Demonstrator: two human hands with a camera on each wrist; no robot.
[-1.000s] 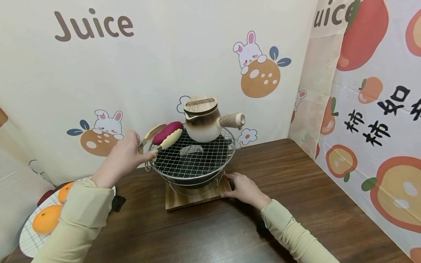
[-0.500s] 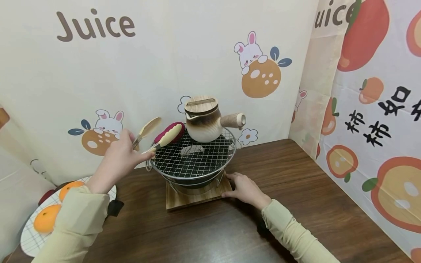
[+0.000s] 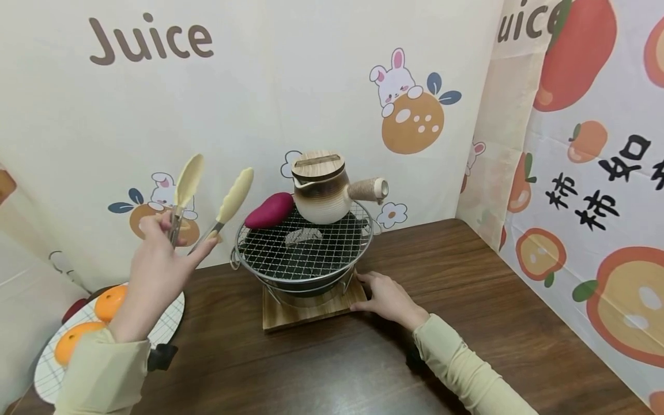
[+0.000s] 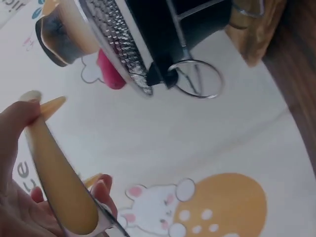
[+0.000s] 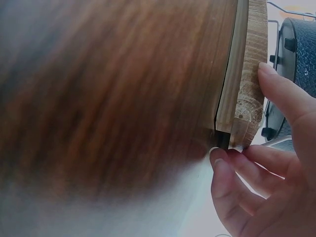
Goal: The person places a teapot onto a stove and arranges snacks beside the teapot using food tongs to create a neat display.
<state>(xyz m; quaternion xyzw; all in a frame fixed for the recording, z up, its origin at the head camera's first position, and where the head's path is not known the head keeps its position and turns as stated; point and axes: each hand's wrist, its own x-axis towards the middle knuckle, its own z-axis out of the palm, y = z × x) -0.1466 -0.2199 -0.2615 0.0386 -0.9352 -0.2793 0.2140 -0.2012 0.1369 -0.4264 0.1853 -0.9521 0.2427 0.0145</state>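
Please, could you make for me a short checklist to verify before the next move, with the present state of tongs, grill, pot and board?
1. Left grip has the tongs: ok, arms spread, nothing between the tips.
2. Purple item lies on the grill: ok, at the far left, with the tongs apart from it.
3. Space between purple item and pot: cannot tell; they may touch.
4. Pot upright, lid on: ok.
5. Wooden board under the grill held: ok, right grip is at its right edge.
6. Grill cool: cannot tell; no flame shows.
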